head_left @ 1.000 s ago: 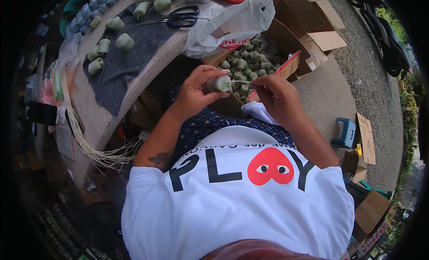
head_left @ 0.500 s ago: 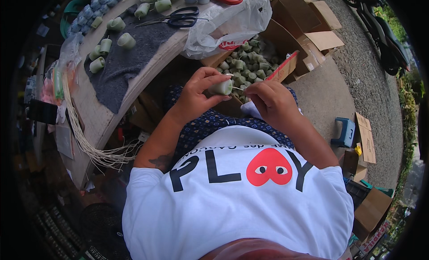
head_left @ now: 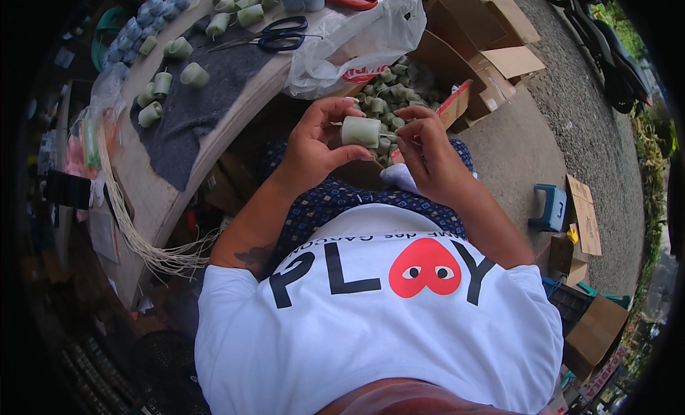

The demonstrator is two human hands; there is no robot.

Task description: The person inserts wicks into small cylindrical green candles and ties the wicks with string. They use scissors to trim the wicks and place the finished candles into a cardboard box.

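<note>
My left hand (head_left: pixel 316 145) grips a pale green candle (head_left: pixel 360 131) sideways between thumb and fingers, held above my lap. My right hand (head_left: pixel 428 155) sits just right of it, its fingertips pinched at the candle's end where a thin wick sticks out. Directly beyond my hands a cardboard box (head_left: pixel 457 105) holds several more green candles (head_left: pixel 389 94). Below the hands lie my patterned blue trousers and white printed shirt.
A wooden table (head_left: pixel 153 194) to the left carries a grey cloth (head_left: pixel 203 94), several green and blue candles (head_left: pixel 168 83), black scissors (head_left: pixel 275 36), a clear plastic bag (head_left: pixel 364 41) and a bundle of white wicks (head_left: pixel 135 229). Open cardboard boxes (head_left: pixel 492 30) and a small blue stool (head_left: pixel 549 208) stand on the concrete at right.
Both hands have kept the candle between them above the lap; the right hand's fingers have shifted to pinch at the candle's end.
</note>
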